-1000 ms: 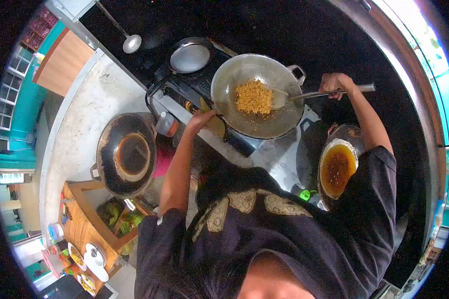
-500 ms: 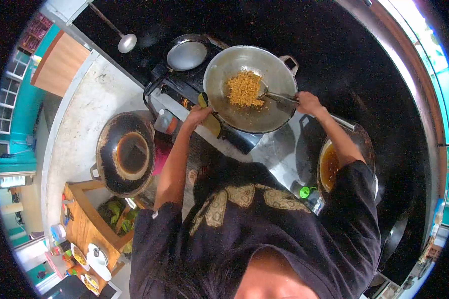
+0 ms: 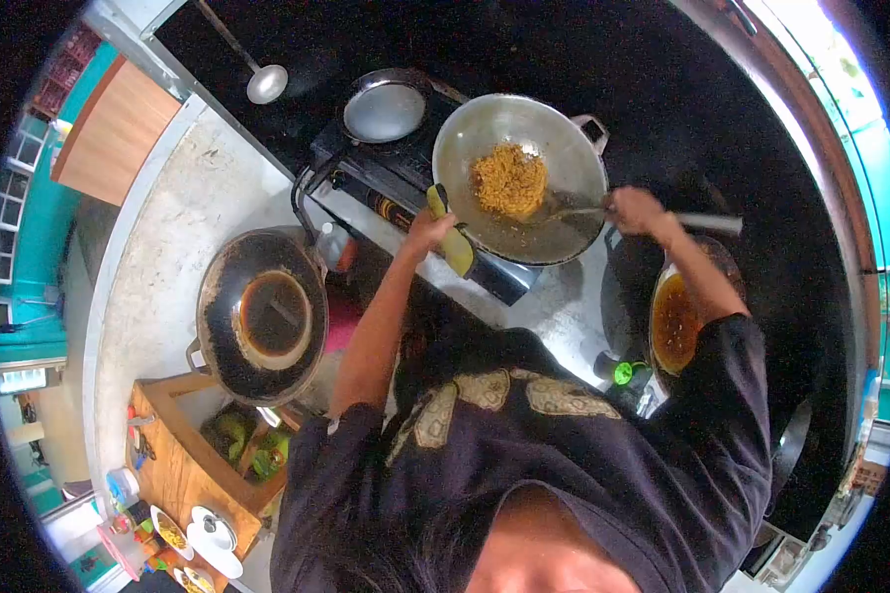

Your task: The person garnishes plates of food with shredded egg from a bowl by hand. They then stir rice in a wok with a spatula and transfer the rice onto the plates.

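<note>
The left hand (image 3: 429, 235) grips a cloth (image 3: 456, 253) beside the wok (image 3: 465, 135), the right hand (image 3: 639, 211) a spatula (image 3: 707, 223); a small pan (image 3: 385, 112) stands near, a black pan (image 3: 225, 341) at the tabletop's (image 3: 163, 242) edge.

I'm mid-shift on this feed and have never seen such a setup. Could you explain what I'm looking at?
There's no machine: a person works with bare hands. The single view comes from a camera on their head, looking forward and down, so their dark shirt fills the bottom.

The right hand grips a metal spatula reaching into a silver wok with crumbly golden food. The left hand holds a yellowish cloth at the wok's edge.

A small pan sits on the stove. A darker wok is at left; at right, partly hidden by the arm, is brown liquid.
</note>
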A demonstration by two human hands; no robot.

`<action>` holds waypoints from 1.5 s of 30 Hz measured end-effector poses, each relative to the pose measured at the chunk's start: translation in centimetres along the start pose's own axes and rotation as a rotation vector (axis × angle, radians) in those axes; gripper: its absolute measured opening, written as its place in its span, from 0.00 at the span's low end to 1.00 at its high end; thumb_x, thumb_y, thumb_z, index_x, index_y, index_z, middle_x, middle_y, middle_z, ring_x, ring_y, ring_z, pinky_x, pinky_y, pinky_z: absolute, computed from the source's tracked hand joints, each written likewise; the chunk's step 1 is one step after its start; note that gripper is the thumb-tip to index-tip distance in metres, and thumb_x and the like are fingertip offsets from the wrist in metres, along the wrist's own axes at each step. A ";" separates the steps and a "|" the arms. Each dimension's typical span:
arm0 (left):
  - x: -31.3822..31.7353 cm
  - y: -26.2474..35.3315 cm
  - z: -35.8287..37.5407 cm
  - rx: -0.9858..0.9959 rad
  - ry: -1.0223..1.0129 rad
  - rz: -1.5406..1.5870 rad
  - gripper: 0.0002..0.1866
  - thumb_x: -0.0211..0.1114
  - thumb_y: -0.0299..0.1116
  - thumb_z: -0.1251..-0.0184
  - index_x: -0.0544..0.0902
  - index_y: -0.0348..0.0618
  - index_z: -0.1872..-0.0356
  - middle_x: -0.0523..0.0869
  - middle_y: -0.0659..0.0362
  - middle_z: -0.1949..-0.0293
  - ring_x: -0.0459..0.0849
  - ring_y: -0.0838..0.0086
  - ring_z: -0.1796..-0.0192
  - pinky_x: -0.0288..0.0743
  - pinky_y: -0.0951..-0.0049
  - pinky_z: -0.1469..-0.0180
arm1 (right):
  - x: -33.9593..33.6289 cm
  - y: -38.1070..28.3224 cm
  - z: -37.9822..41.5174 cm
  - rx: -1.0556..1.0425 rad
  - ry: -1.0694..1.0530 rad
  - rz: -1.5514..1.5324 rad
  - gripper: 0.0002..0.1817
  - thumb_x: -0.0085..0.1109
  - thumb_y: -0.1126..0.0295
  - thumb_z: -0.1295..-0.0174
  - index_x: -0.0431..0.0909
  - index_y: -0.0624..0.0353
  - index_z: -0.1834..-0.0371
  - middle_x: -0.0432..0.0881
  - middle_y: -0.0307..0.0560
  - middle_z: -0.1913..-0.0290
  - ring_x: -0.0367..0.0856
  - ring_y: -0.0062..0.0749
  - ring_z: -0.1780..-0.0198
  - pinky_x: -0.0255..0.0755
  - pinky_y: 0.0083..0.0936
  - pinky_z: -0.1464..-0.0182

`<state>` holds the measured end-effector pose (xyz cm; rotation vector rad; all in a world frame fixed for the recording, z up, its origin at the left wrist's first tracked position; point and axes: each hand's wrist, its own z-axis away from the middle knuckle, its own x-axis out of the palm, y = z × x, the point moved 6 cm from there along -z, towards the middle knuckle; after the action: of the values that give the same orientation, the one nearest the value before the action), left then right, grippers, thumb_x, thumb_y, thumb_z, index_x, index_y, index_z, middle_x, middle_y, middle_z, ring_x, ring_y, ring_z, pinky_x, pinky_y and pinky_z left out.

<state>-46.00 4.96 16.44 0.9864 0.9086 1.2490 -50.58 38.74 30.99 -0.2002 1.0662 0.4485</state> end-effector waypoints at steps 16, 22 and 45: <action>0.0 -0.6 -0.2 -0.070 0.067 -0.163 0.15 0.56 0.38 0.47 0.76 0.35 0.65 0.81 0.52 0.71 0.79 0.63 0.66 0.70 0.65 0.64 | 4.6 -4.3 -0.8 0.298 0.212 -0.944 0.17 0.44 0.63 0.38 0.74 0.64 0.56 0.77 0.50 0.76 0.75 0.35 0.76 0.68 0.31 0.73; 0.2 0.8 0.8 0.035 0.115 -0.122 0.14 0.57 0.39 0.45 0.75 0.36 0.69 0.79 0.55 0.74 0.77 0.67 0.71 0.69 0.67 0.69 | 5.8 -5.4 -4.4 0.190 0.176 -0.362 0.15 0.42 0.65 0.39 0.74 0.62 0.57 0.77 0.64 0.67 0.78 0.54 0.64 0.71 0.41 0.62; 1.3 -1.6 1.2 -0.022 0.212 -0.130 0.17 0.57 0.37 0.48 0.76 0.31 0.63 0.80 0.44 0.66 0.79 0.54 0.60 0.70 0.62 0.57 | 5.6 -7.2 -2.4 0.193 0.076 0.112 0.09 0.50 0.67 0.50 0.79 0.57 0.72 0.81 0.51 0.69 0.81 0.41 0.66 0.76 0.38 0.66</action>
<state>-44.26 6.04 15.32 0.7750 1.1032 1.2659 -47.04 32.81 24.56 0.0140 1.1919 0.4383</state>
